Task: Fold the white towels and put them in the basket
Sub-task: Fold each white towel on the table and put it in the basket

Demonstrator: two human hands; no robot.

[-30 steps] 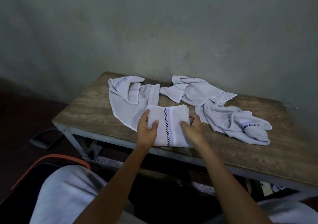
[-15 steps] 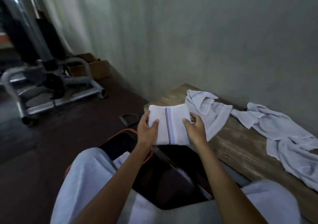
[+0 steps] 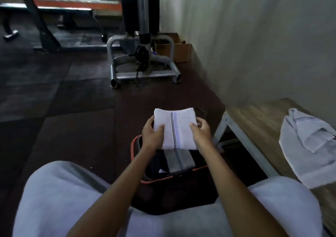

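Observation:
A folded white towel [image 3: 177, 127] with a black checked stripe and a pale blue band is held flat in the air by both hands. My left hand [image 3: 151, 134] grips its left edge, my right hand [image 3: 201, 134] its right edge. Directly below sits a black basket [image 3: 135, 142] with an orange rim, on the floor between my knees; grey folded cloth lies inside it. An unfolded white towel [image 3: 309, 145] lies crumpled on the wooden table [image 3: 254, 116] at the right.
A grey metal exercise machine [image 3: 143, 58] stands on the dark floor ahead, with a cardboard box [image 3: 181, 52] behind it by the wall. The table's metal frame [image 3: 241, 136] runs just right of the basket. My knees in pale trousers fill the bottom.
Both hands lifted the folded towel off the table and carried it left, over the basket. The view swung left, so most of the table and the other towels dropped out of sight.

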